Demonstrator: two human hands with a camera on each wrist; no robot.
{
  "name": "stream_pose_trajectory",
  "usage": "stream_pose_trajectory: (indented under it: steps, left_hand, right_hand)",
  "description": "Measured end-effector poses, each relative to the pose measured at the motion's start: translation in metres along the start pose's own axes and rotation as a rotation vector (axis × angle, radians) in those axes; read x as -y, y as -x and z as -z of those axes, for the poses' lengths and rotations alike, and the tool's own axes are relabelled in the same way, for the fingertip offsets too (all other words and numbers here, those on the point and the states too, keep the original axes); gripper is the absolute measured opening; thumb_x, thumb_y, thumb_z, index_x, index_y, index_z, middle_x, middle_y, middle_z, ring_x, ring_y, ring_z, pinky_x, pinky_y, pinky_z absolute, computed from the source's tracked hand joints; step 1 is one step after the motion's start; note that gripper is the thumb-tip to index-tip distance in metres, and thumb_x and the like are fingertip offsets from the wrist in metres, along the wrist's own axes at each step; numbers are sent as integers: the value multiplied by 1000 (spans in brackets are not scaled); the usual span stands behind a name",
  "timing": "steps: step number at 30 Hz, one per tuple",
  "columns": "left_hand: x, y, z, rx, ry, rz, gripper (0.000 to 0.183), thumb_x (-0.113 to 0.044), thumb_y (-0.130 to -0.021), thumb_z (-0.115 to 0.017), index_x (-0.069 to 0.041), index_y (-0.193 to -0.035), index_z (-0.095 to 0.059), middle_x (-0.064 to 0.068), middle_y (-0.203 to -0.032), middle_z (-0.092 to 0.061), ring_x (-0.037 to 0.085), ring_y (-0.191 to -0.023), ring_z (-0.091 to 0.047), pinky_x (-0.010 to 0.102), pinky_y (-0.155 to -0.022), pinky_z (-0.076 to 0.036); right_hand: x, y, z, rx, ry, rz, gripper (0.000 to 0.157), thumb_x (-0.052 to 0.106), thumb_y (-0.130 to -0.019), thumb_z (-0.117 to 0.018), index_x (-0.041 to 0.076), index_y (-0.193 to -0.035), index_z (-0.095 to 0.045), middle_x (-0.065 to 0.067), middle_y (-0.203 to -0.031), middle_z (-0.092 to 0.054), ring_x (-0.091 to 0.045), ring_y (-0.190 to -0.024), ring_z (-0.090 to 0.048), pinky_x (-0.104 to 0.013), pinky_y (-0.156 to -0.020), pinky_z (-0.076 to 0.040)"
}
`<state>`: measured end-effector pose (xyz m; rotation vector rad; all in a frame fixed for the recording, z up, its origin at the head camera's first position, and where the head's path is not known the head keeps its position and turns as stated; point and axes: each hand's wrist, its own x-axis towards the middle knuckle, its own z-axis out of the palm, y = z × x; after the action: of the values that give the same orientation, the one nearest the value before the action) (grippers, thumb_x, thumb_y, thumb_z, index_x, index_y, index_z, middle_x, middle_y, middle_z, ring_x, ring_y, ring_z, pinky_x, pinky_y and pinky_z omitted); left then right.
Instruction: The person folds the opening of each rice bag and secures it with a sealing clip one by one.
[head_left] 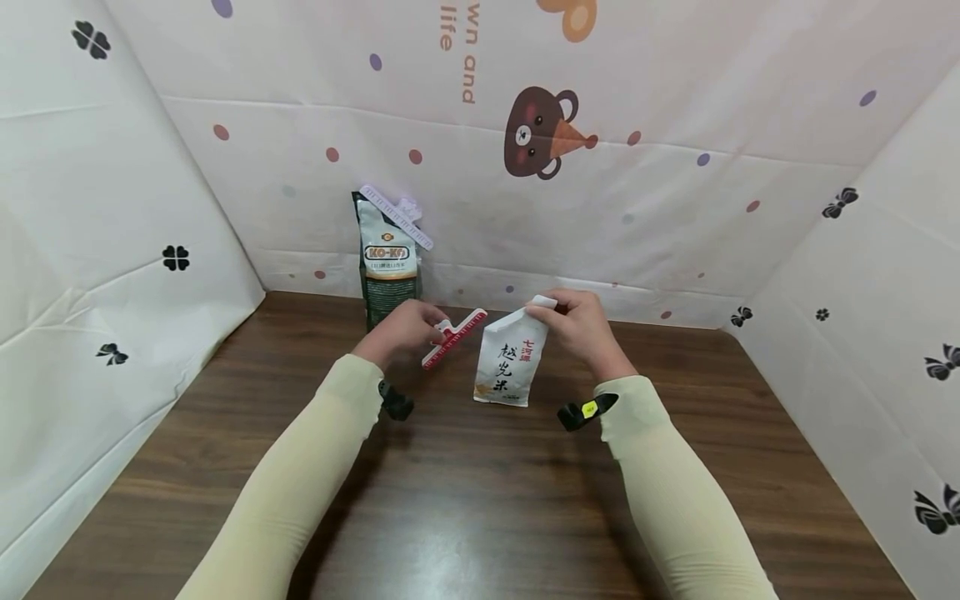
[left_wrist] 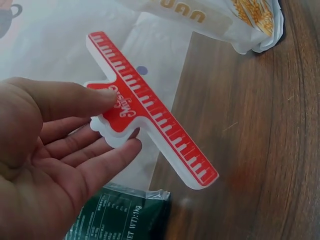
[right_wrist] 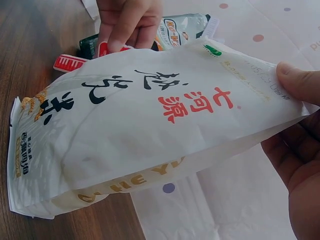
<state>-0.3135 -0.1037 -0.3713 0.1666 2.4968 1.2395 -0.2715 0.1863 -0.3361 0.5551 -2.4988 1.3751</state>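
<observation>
My left hand (head_left: pixel 405 330) pinches the handle of a red and white sealing clip (left_wrist: pixel 150 102) between thumb and fingers. Piano keys are printed along the clip's long bar, which lies to the left of a white paper rice bag (head_left: pixel 504 367). At the bag's folded top corner, my right hand (head_left: pixel 579 327) grips the paper, thumb on the front face. Black and red characters cover the bag's front, and it leans a little to the right. In the right wrist view the clip (right_wrist: pixel 70 63) shows behind the bag, partly hidden by it.
A green and silver KO-KO bag (head_left: pixel 388 271) stands at the back left against the patterned backdrop (head_left: pixel 450 125). A pale purple clip (head_left: pixel 395 217) sits across its top. Dark wood table (head_left: pixel 450 500) extends in front, with white sheets (head_left: pixel 82 292) on either side.
</observation>
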Motion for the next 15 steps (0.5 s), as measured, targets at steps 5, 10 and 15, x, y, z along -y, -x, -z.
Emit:
stream_pose_trajectory:
  steps: [5,10,15]
  left_hand:
    - [3,4,5,23,26,-38,31,-21,-88,-71,-17,-118,-67,7,-117,-64,37,-114,-56,44,-91,-50]
    - [6,6,9,38,48,-62,33,-26,-88,-72,-19,-119,-67,5,-115,-65,33,-110,-58,46,-95,-50]
    - [11,6,9,11,0,-134,38,-33,-88,-71,-19,-123,-65,4,-116,-65,26,-102,-60,45,-92,-53]
  right_hand:
    - [-1,-1,-1,1,-4,-5,28,29,-88,-72,6,-104,-75,-15,-88,-70,-19,-70,-59,-25,-60,-51]
    - [-3,-1,-1,0,-1,0,31,29,-88,-72,3,-104,-74,-15,-86,-70,-20,-69,-58,-24,-59,-50]
    - [-2,-1,-1,-2,-7,2,28,29,-88,-72,5,-103,-74,-15,-85,-69,-20,-69,-58,-24,-59,-50]
